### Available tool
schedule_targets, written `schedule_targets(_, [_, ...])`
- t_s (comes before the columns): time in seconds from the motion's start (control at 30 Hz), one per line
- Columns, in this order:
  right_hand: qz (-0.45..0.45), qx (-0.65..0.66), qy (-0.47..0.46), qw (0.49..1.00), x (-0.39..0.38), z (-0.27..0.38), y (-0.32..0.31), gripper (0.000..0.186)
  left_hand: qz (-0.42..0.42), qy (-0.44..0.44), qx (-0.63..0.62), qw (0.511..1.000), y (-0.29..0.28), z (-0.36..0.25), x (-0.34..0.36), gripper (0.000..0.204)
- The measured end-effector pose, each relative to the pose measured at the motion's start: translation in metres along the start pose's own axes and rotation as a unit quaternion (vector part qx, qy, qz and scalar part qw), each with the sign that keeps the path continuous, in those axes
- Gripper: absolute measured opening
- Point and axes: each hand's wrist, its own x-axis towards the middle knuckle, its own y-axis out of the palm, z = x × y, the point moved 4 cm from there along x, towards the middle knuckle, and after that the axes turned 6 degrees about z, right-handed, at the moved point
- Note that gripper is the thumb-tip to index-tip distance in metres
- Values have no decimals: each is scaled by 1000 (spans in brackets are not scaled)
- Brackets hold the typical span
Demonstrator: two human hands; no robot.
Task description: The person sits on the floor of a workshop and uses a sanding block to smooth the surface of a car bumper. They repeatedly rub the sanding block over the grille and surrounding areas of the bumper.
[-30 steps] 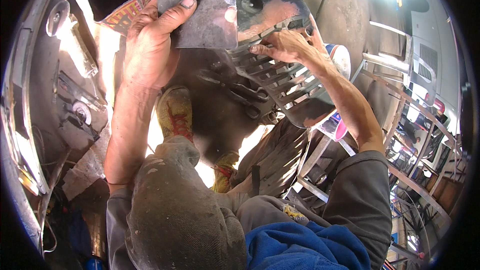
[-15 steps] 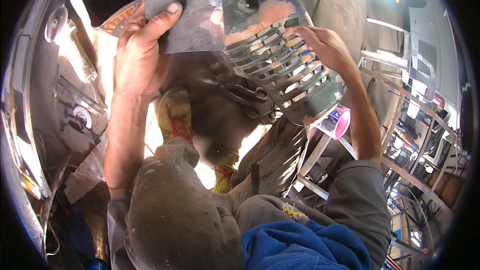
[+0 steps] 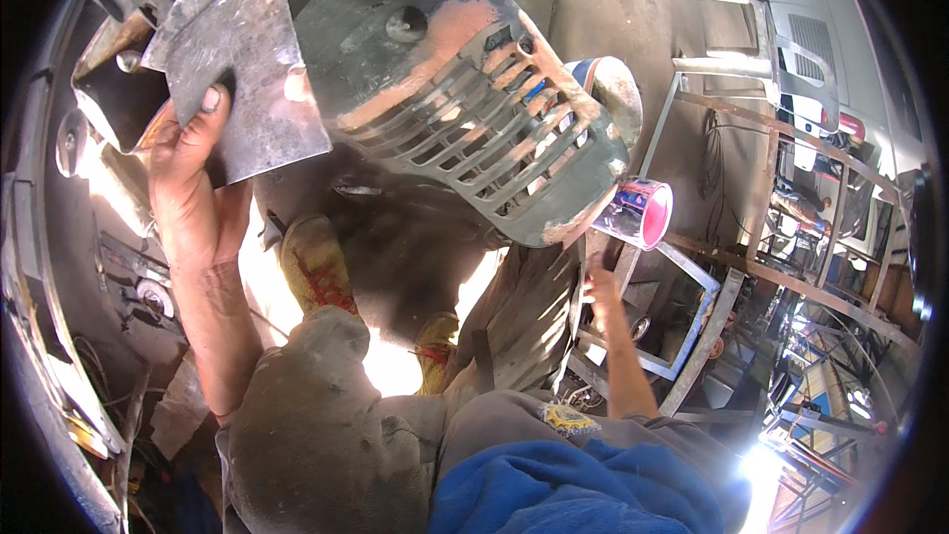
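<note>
My left hand (image 3: 193, 178) is closed on a thin grey metal sheet (image 3: 252, 89), its thumb flat on the front face and the other fingers hidden behind. Right of the sheet lies a curved, dark slotted grille panel (image 3: 494, 129) with pinkish filler patches and a round dent. Their borders overlap in view; whether they touch is unclear. My right hand (image 3: 600, 295) is off the panel, low beside its lower right end and below a pink-rimmed tin (image 3: 643, 213). Its fingers look partly curled and are blurred, so a grip cannot be made out.
Metal frames (image 3: 682, 316) stand at the right, with a light-coloured vehicle (image 3: 840, 49) behind them. An angle grinder's disc (image 3: 71, 141) shows at the left, near a bent metal piece (image 3: 94, 79). My yellow shoes (image 3: 314, 262) are on the floor below the panel.
My right hand has let go of the grille panel and dropped toward me, below the tin. The metal sheet in my left hand has shifted left and tilted. The view has moved too.
</note>
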Motion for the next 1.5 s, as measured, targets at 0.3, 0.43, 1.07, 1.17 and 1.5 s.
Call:
schedule_targets(0.3, [90,196,-3,976,31,-37,28,88,11,21,0,1000,9,5,-12,48])
schedule_targets(0.43, [76,165,4,983,21,-36,28,86,3,-17,11,1000,4,7,-20,41])
schedule_targets(1.07, [-55,-286,-352,890,-84,196,-37,34,-1,43,-103,994,5,28,-2,38])
schedule_targets(1.17, [-4,-447,-479,755,-95,304,6,47,-1,28,-101,995,6,35,2,40])
schedule_targets(1.5, [101,-781,-379,486,-13,376,111,40,18,10,-50,999,10,37,5,45])
